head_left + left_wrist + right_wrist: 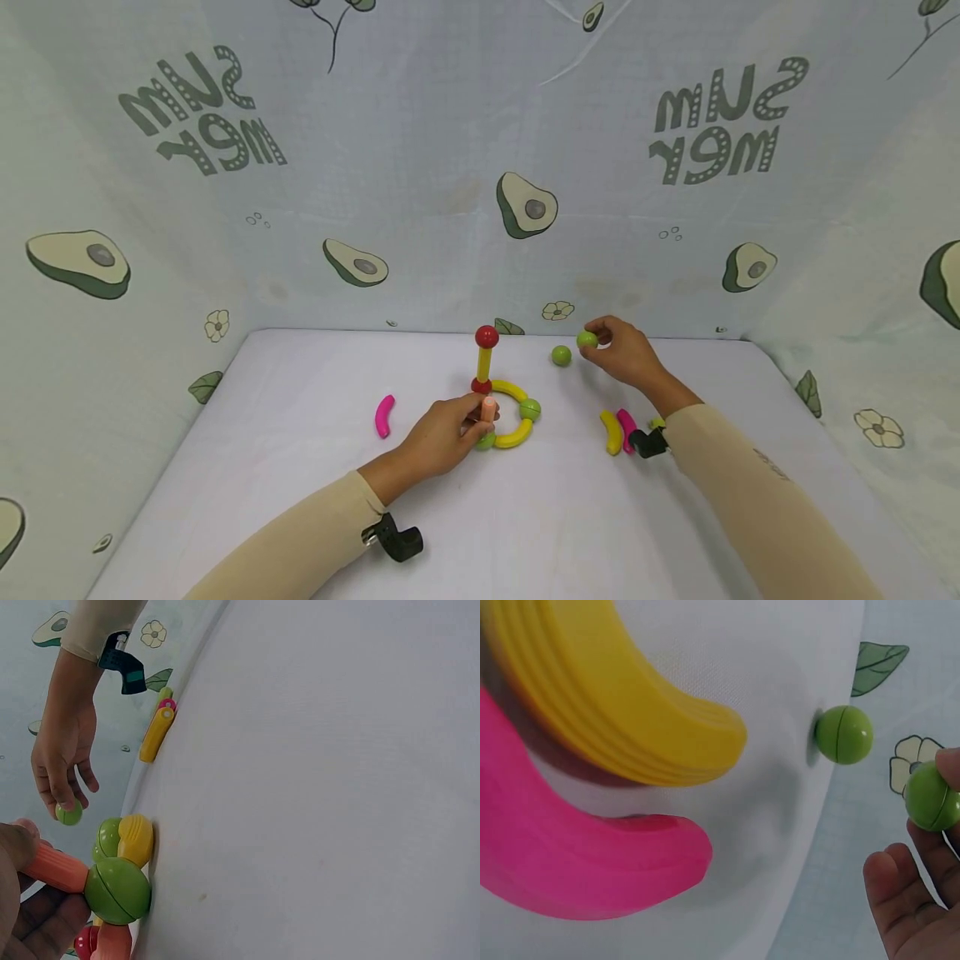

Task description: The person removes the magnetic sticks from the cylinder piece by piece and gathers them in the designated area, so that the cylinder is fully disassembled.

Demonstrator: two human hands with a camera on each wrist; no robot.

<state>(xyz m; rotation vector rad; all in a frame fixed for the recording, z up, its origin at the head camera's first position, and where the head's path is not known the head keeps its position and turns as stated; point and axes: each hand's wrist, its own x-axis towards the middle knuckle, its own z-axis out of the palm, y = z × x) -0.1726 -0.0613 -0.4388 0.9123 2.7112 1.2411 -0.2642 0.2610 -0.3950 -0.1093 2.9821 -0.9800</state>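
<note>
My left hand [442, 435] grips a salmon-orange rod [488, 408], which stands up from a green ball [118, 890] in the left wrist view. That ball belongs to a ring of curved yellow pieces [514, 435] and balls lying on the table. From a red ball at the ring's back rises a yellow rod [483, 365] topped by another red ball [487, 337]. At the back right, my right hand [628, 357] pinches a loose green ball [930, 796] between thumb and fingers, above the table. A second green ball [561, 356] lies just left of it.
A curved pink piece [385, 416] lies left of the ring. To the right, a curved yellow piece [611, 432] and a pink one [626, 429] lie side by side near my right forearm, beside a partly hidden green piece [657, 422]. Printed cloth [450, 150] hangs behind the table.
</note>
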